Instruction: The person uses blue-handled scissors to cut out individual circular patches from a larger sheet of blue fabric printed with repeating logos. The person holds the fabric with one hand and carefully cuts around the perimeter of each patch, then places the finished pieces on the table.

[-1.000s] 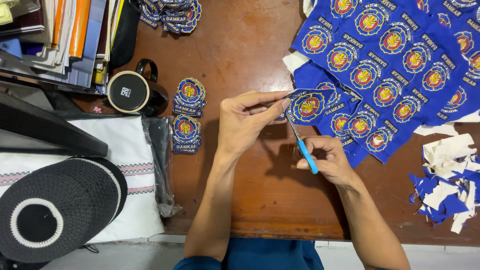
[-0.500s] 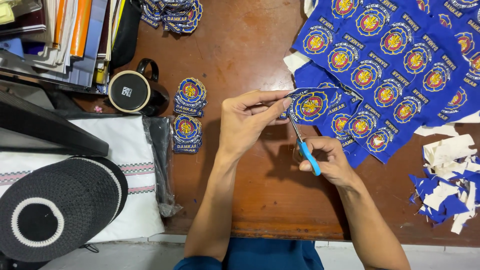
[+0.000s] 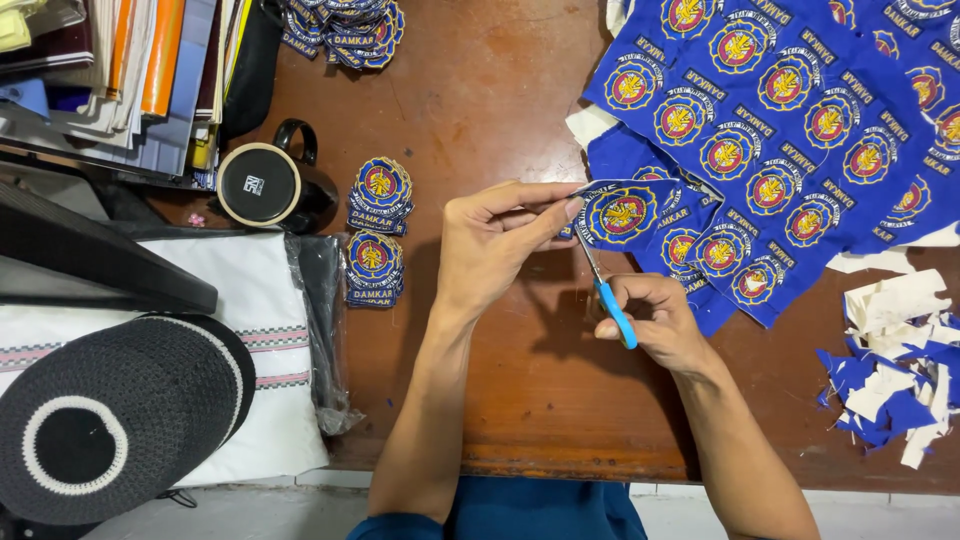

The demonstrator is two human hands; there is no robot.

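Note:
My left hand pinches the edge of a round embroidered patch that is still part of a blue fabric sheet covered with rows of the same badges. My right hand grips small scissors with blue handles; their blades point up at the patch's left edge, just beside my left fingertips. Both hands hover over a brown wooden table.
Two stacks of cut patches lie left of my hands, another pile at the top. A black mug, books, folded white cloth and a black cap fill the left. Blue and white offcuts lie right.
The scissors have shifted slightly along the patch's edge, and my left fingers have turned the patch a little. Everything else is unchanged.

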